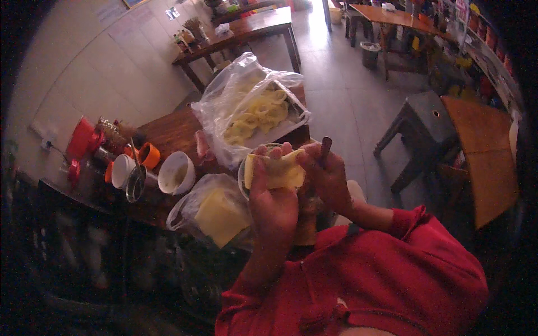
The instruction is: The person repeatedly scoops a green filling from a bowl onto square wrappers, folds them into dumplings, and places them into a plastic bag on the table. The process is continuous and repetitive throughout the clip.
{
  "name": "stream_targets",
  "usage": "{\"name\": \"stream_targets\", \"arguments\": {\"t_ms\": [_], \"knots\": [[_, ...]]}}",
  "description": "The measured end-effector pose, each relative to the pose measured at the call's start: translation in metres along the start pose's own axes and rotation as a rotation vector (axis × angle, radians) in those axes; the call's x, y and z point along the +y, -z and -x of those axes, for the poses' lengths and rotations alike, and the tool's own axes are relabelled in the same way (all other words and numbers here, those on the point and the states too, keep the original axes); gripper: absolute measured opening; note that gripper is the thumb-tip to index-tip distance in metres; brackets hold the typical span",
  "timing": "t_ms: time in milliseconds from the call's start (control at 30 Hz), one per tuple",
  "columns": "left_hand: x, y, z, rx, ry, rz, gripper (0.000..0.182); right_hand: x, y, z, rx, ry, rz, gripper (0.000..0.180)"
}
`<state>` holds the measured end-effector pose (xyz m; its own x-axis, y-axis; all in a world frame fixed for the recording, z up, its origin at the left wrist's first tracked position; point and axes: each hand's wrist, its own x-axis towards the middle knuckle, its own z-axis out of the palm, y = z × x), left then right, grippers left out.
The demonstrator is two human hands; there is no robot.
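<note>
A square yellow dough wrapper (279, 176) lies across the palm and fingers of my left hand (273, 210), its thumb along the left side. My right hand (325, 176) pinches the wrapper's right edge and also holds a utensil, whose dark handle (326, 145) sticks up between the fingers. Beneath the hands shows the rim of a bowl (241, 178); its contents are mostly hidden. To the left, a stack of yellow wrappers (220, 214) rests on a clear plastic bag (185, 212). Beyond the hands, folded dumplings (256, 115) lie on a tray partly covered by a plastic bag (218, 101).
On the wooden table (168, 126) at left stand a white bowl (176, 173), a white cup (122, 170), a metal ladle (135, 185), an orange container (149, 155) and a red container (82, 136). A dark stool (424, 122) stands on the floor at right.
</note>
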<state>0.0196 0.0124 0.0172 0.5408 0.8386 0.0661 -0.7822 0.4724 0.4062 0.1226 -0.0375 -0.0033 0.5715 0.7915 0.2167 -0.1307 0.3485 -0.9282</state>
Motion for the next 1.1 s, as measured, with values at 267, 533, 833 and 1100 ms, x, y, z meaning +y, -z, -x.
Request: {"name": "stream_targets", "arguments": {"t_ms": [267,533,833,1100], "knots": [[-0.006,-0.001,-0.001,0.019,-0.011,-0.419,0.026,-0.015,0.032,-0.017,-0.112,0.529,0.482,0.011],[-0.001,-0.005,0.002,-0.053,-0.221,-1.286,0.012,-0.039,0.052,-0.033,-0.611,0.51,0.617,0.014],[0.009,0.001,-0.004,-0.143,0.186,-1.19,0.018,-0.043,0.068,-0.043,-0.716,0.158,0.624,0.022],[-0.001,0.003,0.002,-0.215,0.007,-1.444,0.018,-0.036,0.058,-0.022,-0.453,0.679,1.079,0.01]]}}
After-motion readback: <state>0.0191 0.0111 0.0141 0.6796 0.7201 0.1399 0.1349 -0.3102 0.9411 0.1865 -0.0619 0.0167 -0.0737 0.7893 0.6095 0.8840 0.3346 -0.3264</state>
